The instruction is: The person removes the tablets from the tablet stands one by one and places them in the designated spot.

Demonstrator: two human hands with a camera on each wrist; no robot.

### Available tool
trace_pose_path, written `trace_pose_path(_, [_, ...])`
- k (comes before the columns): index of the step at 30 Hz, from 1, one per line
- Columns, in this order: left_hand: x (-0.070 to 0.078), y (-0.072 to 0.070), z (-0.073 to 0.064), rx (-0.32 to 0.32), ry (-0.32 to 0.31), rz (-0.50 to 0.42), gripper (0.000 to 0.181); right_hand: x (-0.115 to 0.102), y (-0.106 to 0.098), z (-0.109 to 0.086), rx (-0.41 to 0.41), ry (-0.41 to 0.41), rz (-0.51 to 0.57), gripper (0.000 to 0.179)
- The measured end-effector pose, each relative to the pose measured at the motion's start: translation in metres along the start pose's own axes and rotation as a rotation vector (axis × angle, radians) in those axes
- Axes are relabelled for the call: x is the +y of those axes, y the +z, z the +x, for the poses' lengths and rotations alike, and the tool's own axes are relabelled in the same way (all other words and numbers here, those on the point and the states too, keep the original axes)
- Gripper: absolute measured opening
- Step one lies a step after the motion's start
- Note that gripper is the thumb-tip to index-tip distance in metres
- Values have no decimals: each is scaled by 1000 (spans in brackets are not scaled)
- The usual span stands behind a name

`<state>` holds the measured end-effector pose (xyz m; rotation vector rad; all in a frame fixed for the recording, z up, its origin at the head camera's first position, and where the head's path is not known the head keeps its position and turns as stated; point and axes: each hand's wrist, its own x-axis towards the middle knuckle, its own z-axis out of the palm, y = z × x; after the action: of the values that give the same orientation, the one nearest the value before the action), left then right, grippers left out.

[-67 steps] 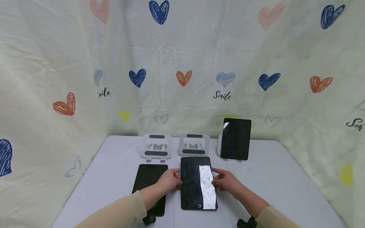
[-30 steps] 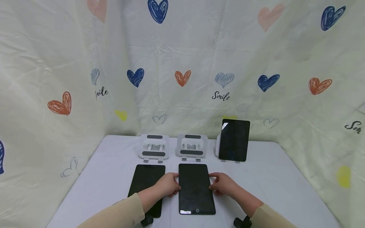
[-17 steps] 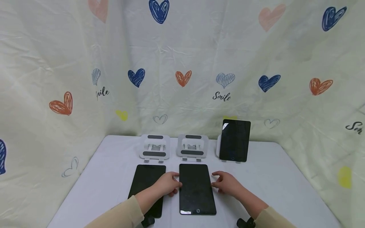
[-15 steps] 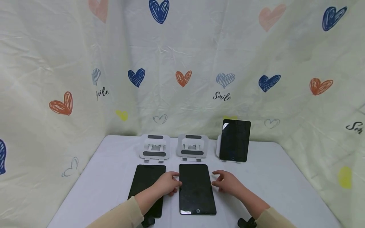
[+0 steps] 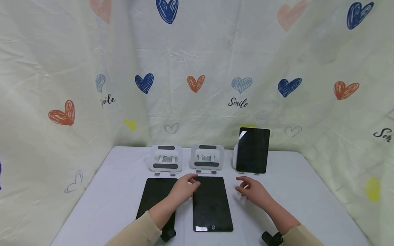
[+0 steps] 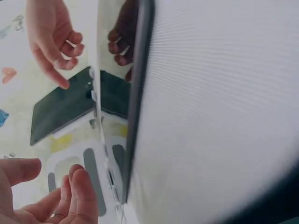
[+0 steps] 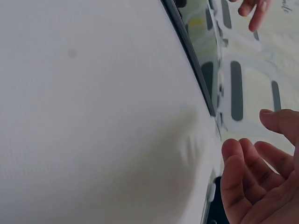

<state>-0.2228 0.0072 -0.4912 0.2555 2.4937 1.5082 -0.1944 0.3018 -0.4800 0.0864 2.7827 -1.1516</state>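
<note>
A dark tablet lies flat in the middle of the table, its round button toward the front edge. My left hand hovers over its upper left corner, thumb and fingers apart with nothing between them. Right of the tablet, my right hand hangs above the table, fingers loosely bent and holding nothing. A second tablet lies flat to the left, partly hidden under my left forearm. In the left wrist view, the fingers are free of the tablet's edge; the right wrist view shows an empty hand too.
Two white stands with dark pads stand side by side at the back, the other stand straight behind the middle tablet. A third tablet leans upright on a stand at the back right. A heart-printed curtain closes off the table's rear.
The middle tablet, held tilted between both hands at first, was laid flat on the table. Both hands then let go of its sides and lifted off, the right one moving right.
</note>
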Motion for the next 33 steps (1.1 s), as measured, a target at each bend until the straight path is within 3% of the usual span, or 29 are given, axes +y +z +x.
trace_pose_path(6, [12, 15, 19, 57, 98, -11, 44, 9, -23, 7, 52, -41, -5, 46])
trace_pose_path(14, [36, 49, 47, 58, 136, -59, 43, 30, -56, 17, 166, -45, 18, 48])
trace_pose_path(21, [61, 81, 72, 48, 118, -133, 44, 47, -80, 28, 272, -39, 4, 51])
trace_pose_path(25, [71, 98, 89, 66, 104, -132, 46, 50, -88, 38, 337, -26, 25, 52])
trace_pose_path(33, [88, 113, 116, 96, 68, -104, 50, 55, -96, 66, 481, -19, 61, 50])
